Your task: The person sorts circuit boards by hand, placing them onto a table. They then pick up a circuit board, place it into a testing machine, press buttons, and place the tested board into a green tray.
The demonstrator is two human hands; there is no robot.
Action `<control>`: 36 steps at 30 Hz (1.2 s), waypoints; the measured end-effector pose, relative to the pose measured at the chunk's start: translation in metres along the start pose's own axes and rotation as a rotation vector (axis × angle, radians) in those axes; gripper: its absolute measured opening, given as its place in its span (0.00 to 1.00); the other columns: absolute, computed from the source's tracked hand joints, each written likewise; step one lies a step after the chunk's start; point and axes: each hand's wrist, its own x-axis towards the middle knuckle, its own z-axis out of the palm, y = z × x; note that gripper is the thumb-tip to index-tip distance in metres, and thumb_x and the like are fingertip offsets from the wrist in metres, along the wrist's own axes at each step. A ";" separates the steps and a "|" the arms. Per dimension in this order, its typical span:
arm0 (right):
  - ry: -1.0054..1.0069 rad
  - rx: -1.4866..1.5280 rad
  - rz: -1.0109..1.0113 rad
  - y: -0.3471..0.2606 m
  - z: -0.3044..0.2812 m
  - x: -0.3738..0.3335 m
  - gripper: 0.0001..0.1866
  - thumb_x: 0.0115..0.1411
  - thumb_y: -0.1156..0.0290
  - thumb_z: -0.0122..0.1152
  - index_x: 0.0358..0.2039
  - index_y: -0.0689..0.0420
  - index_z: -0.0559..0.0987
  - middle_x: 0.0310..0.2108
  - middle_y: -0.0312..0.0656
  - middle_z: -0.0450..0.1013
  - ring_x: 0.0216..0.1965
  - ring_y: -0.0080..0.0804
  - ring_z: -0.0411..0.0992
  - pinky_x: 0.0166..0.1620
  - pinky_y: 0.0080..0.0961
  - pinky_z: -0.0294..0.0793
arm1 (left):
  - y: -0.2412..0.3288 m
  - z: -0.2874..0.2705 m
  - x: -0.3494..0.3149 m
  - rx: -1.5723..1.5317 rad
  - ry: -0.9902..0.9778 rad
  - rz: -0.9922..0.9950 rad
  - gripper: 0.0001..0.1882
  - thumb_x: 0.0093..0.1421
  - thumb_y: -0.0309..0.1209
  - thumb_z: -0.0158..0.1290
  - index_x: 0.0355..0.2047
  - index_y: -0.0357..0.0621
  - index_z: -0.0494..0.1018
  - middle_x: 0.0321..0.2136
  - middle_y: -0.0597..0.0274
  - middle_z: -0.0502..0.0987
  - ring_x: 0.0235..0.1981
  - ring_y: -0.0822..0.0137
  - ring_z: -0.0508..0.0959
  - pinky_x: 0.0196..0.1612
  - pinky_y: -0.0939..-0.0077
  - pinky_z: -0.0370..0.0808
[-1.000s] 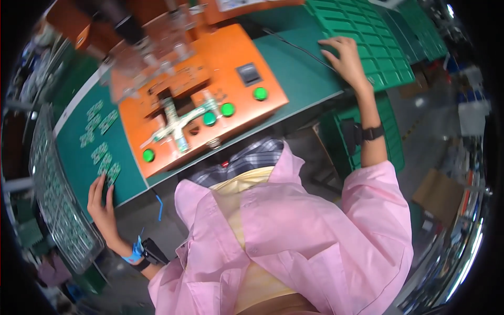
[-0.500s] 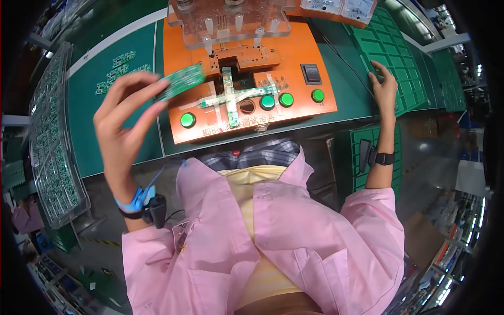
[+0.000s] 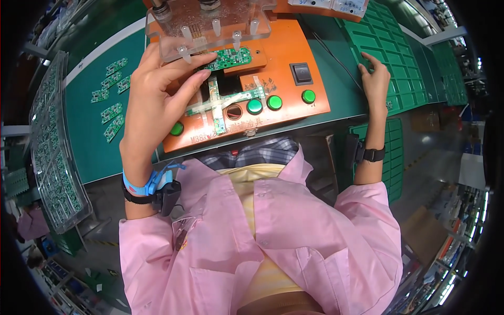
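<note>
Printed circuit board [image 3: 237, 59]: held by its left end between thumb and fingers of the left hand [image 3: 157, 94], it lies over the orange nest block [image 3: 260, 61], below the clear plate [image 3: 220, 32]. Whether it is fully seated cannot be told. For sound placement, grip the end only, keep the board level, align its outline with the block and press evenly; fingers are best kept clear of the plate. Right hand [image 3: 376, 83] shows nothing held, thumb and forefinger parted, at the left edge of the green compartment tray [image 3: 407, 73]; contact cannot be confirmed. Compared with half a second ago, the board has moved rightward from beside the block to over it; the right hand remains near the tray.
</note>
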 end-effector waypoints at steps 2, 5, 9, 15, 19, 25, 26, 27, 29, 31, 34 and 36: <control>0.073 -0.049 -0.075 0.003 -0.001 0.001 0.16 0.46 0.75 0.61 0.39 0.54 0.77 0.33 0.50 0.73 0.34 0.42 0.71 0.41 0.32 0.69 | 0.003 0.002 0.003 0.003 0.018 -0.017 0.12 0.47 0.23 0.56 0.34 0.41 0.77 0.33 0.55 0.71 0.32 0.66 0.72 0.25 0.80 0.71; 0.234 -0.147 -0.225 0.001 -0.010 -0.005 0.17 0.48 0.73 0.61 0.41 0.50 0.77 0.37 0.48 0.72 0.37 0.40 0.71 0.43 0.30 0.68 | 0.008 0.004 0.002 -0.073 0.015 -0.136 0.12 0.47 0.23 0.56 0.34 0.40 0.77 0.33 0.55 0.71 0.33 0.66 0.72 0.26 0.80 0.72; 0.313 -0.010 -0.264 -0.039 -0.032 -0.022 0.15 0.51 0.74 0.59 0.41 0.53 0.76 0.40 0.46 0.72 0.40 0.35 0.70 0.45 0.27 0.67 | 0.010 0.005 0.000 -0.192 -0.007 -0.408 0.12 0.47 0.24 0.57 0.34 0.39 0.77 0.33 0.56 0.72 0.36 0.67 0.73 0.32 0.78 0.72; -0.103 1.060 -0.057 -0.098 -0.028 -0.073 0.17 0.54 0.75 0.56 0.46 0.61 0.71 0.44 0.42 0.69 0.45 0.27 0.67 0.49 0.22 0.65 | -0.003 -0.024 -0.018 -0.272 0.398 -0.364 0.13 0.51 0.29 0.55 0.37 0.36 0.75 0.40 0.58 0.73 0.42 0.67 0.72 0.46 0.78 0.66; -0.310 1.343 0.106 -0.120 -0.017 -0.075 0.21 0.60 0.69 0.48 0.54 0.59 0.63 0.45 0.43 0.69 0.48 0.25 0.66 0.51 0.20 0.64 | 0.012 -0.091 0.017 0.009 0.729 -0.141 0.16 0.56 0.32 0.49 0.42 0.36 0.72 0.41 0.54 0.74 0.46 0.66 0.71 0.53 0.72 0.61; -0.497 1.551 0.194 -0.117 -0.017 -0.068 0.23 0.62 0.64 0.46 0.56 0.57 0.60 0.47 0.43 0.68 0.47 0.23 0.66 0.49 0.18 0.65 | 0.071 -0.082 0.077 -0.147 0.530 0.027 0.16 0.54 0.30 0.50 0.42 0.35 0.70 0.39 0.55 0.74 0.44 0.67 0.71 0.50 0.72 0.64; -0.505 1.573 0.213 -0.114 -0.017 -0.068 0.23 0.62 0.65 0.46 0.56 0.57 0.61 0.47 0.42 0.68 0.46 0.22 0.66 0.49 0.18 0.65 | 0.080 -0.075 0.077 -0.143 0.486 0.107 0.16 0.53 0.29 0.50 0.42 0.35 0.70 0.38 0.55 0.73 0.44 0.67 0.71 0.49 0.73 0.65; -0.508 1.602 0.233 -0.116 -0.016 -0.066 0.23 0.62 0.65 0.46 0.56 0.57 0.61 0.46 0.42 0.68 0.46 0.21 0.67 0.48 0.18 0.65 | 0.088 -0.068 0.072 -0.135 0.448 0.214 0.16 0.53 0.29 0.50 0.42 0.35 0.70 0.38 0.55 0.73 0.43 0.67 0.71 0.49 0.73 0.65; -0.493 1.632 0.275 -0.118 -0.016 -0.061 0.23 0.61 0.66 0.48 0.56 0.57 0.61 0.45 0.41 0.68 0.45 0.21 0.67 0.48 0.18 0.66 | 0.088 -0.056 0.062 -0.012 0.336 0.435 0.17 0.52 0.28 0.51 0.42 0.35 0.69 0.37 0.55 0.73 0.43 0.67 0.71 0.48 0.73 0.66; -0.508 1.684 0.361 -0.123 -0.019 -0.062 0.24 0.59 0.68 0.51 0.55 0.56 0.62 0.43 0.40 0.69 0.43 0.22 0.68 0.47 0.18 0.66 | 0.083 -0.049 0.058 0.240 0.216 0.580 0.17 0.52 0.27 0.51 0.43 0.35 0.69 0.36 0.55 0.73 0.42 0.67 0.71 0.46 0.73 0.67; -0.548 1.539 0.248 -0.128 -0.017 -0.059 0.25 0.55 0.70 0.55 0.54 0.54 0.64 0.43 0.39 0.68 0.42 0.24 0.68 0.47 0.18 0.66 | 0.081 -0.043 0.059 0.281 0.153 0.631 0.18 0.51 0.26 0.52 0.43 0.34 0.68 0.35 0.56 0.73 0.41 0.67 0.71 0.45 0.73 0.69; -0.568 1.461 0.196 -0.123 -0.016 -0.053 0.26 0.53 0.71 0.57 0.53 0.53 0.65 0.43 0.39 0.68 0.42 0.25 0.68 0.47 0.19 0.66 | 0.084 -0.034 0.052 -0.046 0.284 0.580 0.14 0.50 0.26 0.52 0.38 0.31 0.71 0.32 0.55 0.75 0.36 0.68 0.74 0.40 0.76 0.72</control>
